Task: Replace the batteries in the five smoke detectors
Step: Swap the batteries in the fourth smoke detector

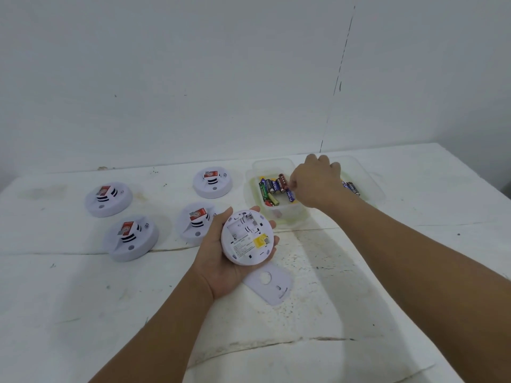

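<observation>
The left grip [221, 261] cradled an upturned smoke detector [248, 236] on curled fingers, above the table [83, 299] middle. The right grip [315, 181] reached into the batteries' tub [272, 165] near the far edge, fingertips pinching among batteries [273, 187].

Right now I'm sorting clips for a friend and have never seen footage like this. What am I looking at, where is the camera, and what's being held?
There is no machine here, only a person's two bare hands. The one picture comes from a camera worn on the person's head, looking down at a white table.

The left hand cradles a round smoke detector, turned back-side up with its battery bay open. Its cover plate lies on the table below.

The right hand reaches into a clear tub of batteries, fingers curled as if picking one; I can't tell whether it grips any.

Four more detectors sit to the left.
</observation>
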